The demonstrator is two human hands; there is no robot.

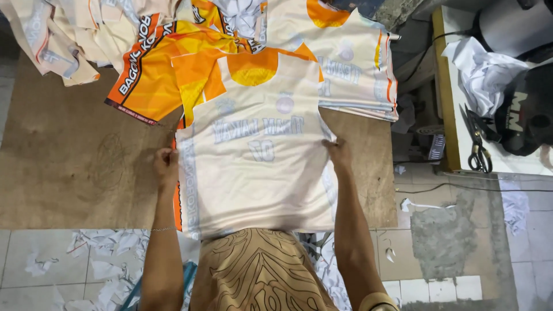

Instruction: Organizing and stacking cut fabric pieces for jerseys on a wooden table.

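Note:
A cream sleeveless jersey (253,155) with pale print and an orange neck patch lies inside out on a brown wooden table (75,167). My left hand (166,164) pinches its left side edge. My right hand (339,154) grips the right side edge. The jersey's hem hangs over the table's near edge against my patterned shirt. An orange jersey piece (158,69) lies partly under it at the upper left.
More cream and orange jerseys (351,57) are heaped along the table's far edge. Black scissors (477,147) and crumpled white paper (484,72) rest on a white bench at right. Paper scraps (98,253) litter the tiled floor below.

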